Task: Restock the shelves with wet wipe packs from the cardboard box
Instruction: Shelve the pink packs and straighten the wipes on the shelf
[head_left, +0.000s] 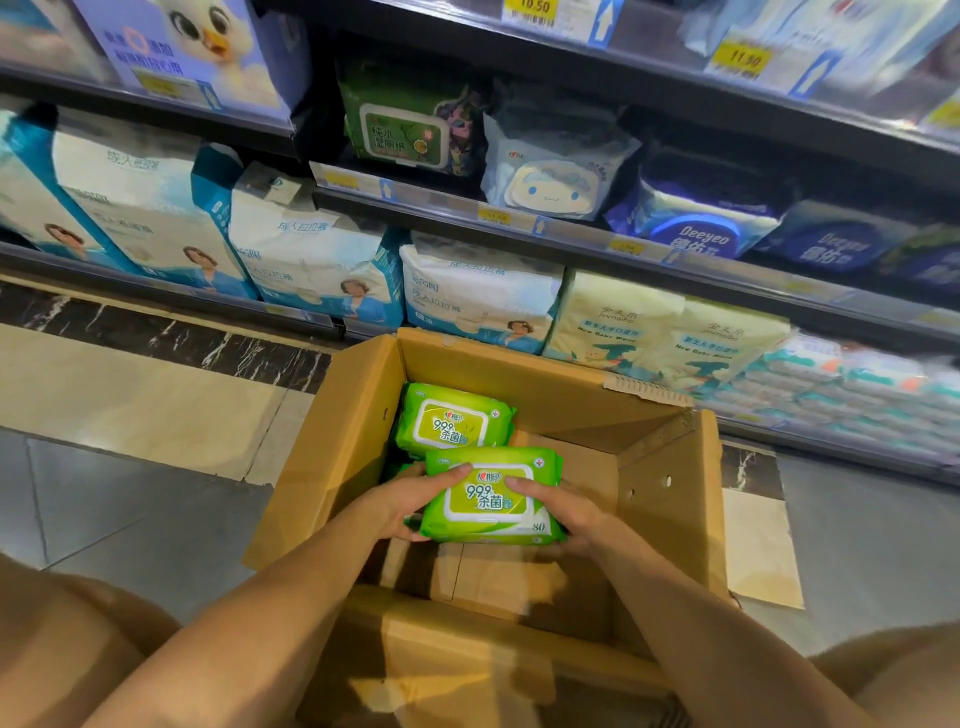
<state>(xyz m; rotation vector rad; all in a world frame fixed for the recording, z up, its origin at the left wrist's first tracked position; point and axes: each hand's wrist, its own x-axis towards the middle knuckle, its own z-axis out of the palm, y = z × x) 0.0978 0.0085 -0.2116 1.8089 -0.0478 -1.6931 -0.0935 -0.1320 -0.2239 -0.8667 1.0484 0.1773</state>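
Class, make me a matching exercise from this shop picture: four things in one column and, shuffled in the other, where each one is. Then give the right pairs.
Things
1. nearer green pack
2. farther green pack
3. cardboard box
4. pale yellow packs

Places
A. on the floor, flaps open
B. on the bottom shelf, behind the box
C. gripped between the left hand and right hand
D. lying in the box, untouched

Pairs: 1-C, 2-D, 3-A, 4-B
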